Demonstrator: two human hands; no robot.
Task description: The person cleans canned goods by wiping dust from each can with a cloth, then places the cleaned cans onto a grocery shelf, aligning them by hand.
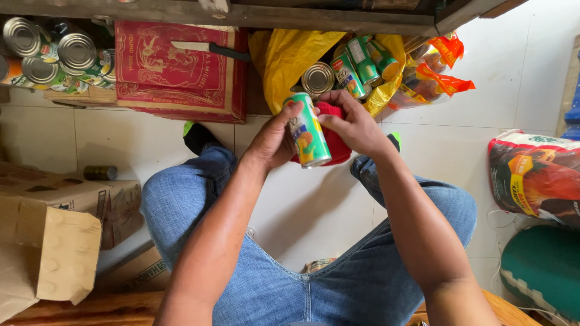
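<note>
— Holding anything there?

— Yes, my left hand (273, 140) is wrapped around a green can (308, 134), gripping it from the nine o'clock side; the can tilts, its lower end pointing toward five o'clock, right above the white floor (302, 211) between my knees

— And the other hand?

— My right hand (353, 124) presses a red cloth (335, 142) against the can from three o'clock, fingers bent over it

— What lies around you?

— At twelve o'clock a yellow bag (284, 60) with more cans (347, 72) in it; at eleven a red box (175, 66) with a knife (208, 48) on top; at ten a stack of tins (54, 54); at eight cardboard boxes (54, 241); at three a sack (534, 178)
</note>
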